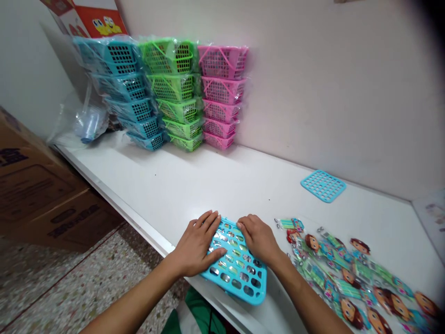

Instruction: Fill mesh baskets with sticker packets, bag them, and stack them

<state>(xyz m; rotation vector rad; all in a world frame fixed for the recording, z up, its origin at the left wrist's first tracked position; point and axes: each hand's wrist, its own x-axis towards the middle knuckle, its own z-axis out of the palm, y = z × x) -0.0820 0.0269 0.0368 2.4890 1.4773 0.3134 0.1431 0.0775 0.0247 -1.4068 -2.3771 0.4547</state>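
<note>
A light blue plastic basket (236,260) with a slotted lid over it is at the front edge of the white table, slightly turned. Through the slots I see shiny packets inside. My left hand (200,246) grips its left side, the thumb lying across the lid and the fingers reaching along the far left edge. My right hand (259,239) holds the far right edge, with its fingers curled over the rim. Right of the basket, many clear packets (347,273) with printed cartoon children and green items lie spread out.
A loose blue slotted lid (323,185) lies near the wall. Against the wall stand wrapped stacks of blue baskets (135,109), green baskets (179,111) and pink baskets (222,111). A red printed box (99,21) is behind them. Brown cartons (45,185) stand left of the table (215,178).
</note>
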